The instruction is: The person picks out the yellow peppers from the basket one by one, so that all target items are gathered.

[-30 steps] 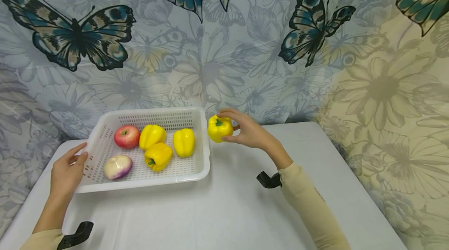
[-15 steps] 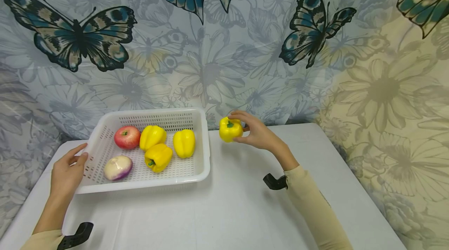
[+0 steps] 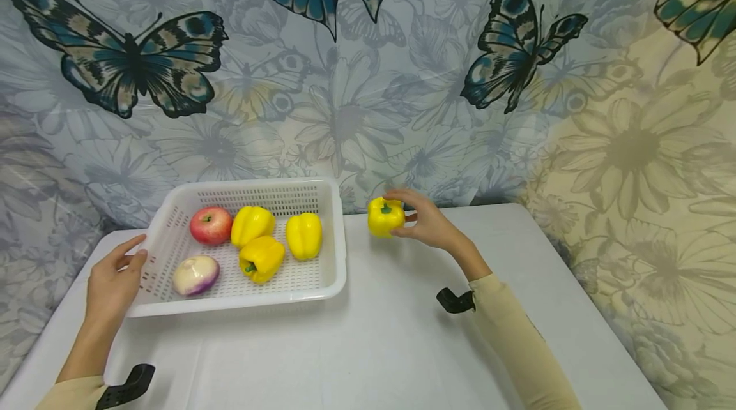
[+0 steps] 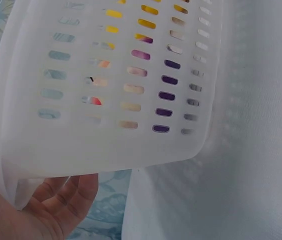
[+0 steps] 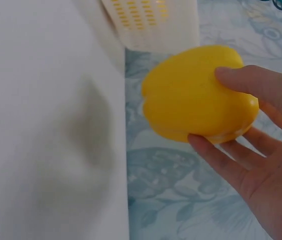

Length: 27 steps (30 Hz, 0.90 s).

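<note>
In the head view, my right hand holds a yellow bell pepper between thumb and fingers, to the right of a white plastic basket. The right wrist view shows this pepper raised off the table, its shadow falling on the white cloth. At the basket's left end, my left hand grips the rim; the left wrist view has its curled fingers by the basket end. Inside lie a red apple, a white and purple turnip and three yellow bell peppers.
A white cloth covers the table, whose back edge meets a hanging fabric with butterflies and flowers. Black curved mounts are worn on both wrists, over beige sleeves.
My right hand has carried the yellow bell pepper rightward, away from the basket's right rim. The left hand stays at the basket, and the basket's contents keep their places.
</note>
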### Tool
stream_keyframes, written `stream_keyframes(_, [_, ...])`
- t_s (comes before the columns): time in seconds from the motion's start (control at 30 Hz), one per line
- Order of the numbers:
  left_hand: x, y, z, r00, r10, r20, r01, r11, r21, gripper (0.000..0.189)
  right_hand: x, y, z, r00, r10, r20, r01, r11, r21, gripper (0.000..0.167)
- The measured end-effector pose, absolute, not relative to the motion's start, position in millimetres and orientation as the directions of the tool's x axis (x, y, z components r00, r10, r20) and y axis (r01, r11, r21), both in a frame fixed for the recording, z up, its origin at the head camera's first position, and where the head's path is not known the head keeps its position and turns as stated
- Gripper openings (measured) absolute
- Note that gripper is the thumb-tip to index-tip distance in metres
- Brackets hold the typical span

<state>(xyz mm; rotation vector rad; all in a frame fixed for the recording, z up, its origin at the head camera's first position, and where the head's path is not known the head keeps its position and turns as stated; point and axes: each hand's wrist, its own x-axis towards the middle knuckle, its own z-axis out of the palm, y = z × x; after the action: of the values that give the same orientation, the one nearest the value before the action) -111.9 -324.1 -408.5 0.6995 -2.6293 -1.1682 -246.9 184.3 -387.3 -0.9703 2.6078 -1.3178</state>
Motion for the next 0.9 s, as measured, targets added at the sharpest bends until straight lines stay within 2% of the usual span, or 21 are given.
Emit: stream_keyframes(0.9, [-118.5,-330.0,-419.4,-0.846,-0.534,-0.014,-0.371,0.568,0.735,0.050,-267.9,196.1,-426.1,-0.843,-0.516,0.151,-0.399,0.413,-0.818,0.071])
